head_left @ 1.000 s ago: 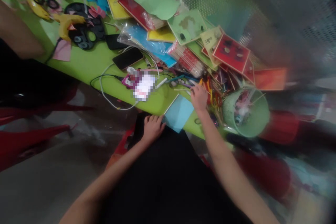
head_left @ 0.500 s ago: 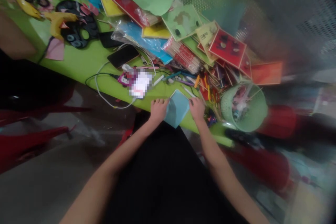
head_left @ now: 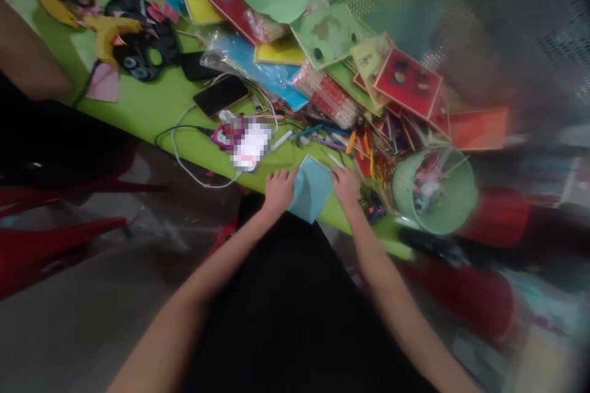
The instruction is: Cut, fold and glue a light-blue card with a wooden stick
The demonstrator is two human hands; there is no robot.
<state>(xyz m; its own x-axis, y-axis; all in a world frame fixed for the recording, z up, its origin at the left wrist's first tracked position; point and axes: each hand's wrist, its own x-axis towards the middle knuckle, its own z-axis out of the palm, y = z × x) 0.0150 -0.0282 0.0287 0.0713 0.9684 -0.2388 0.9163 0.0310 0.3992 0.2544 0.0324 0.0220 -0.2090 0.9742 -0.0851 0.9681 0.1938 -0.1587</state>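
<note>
A light blue sheet of paper (head_left: 312, 190) lies at a slant over the front edge of the green table, its near corner above my dark-clothed lap. At its left edge, my left hand (head_left: 279, 191) grips the paper, knuckles up. My right hand (head_left: 346, 187) pinches the opposite edge near the upper right corner. A pale strip runs along the paper's far edge. Just beyond my right fingers is a white pen-like stick (head_left: 334, 159). The undersides of both hands and the thumbs are mostly hidden.
Left of the paper lie a lit phone (head_left: 251, 146), a white cable and a dark phone (head_left: 221, 96). Behind are bundled sticks (head_left: 327, 95) and coloured panels (head_left: 408, 83). A green basket (head_left: 445, 196) stands at right. Hot glue guns (head_left: 108, 31) and another person's arm (head_left: 30, 52) are at left.
The view has shifted slightly, so the table's things sit a little further right. My hands keep hold of the blue paper in nearly the same place.
</note>
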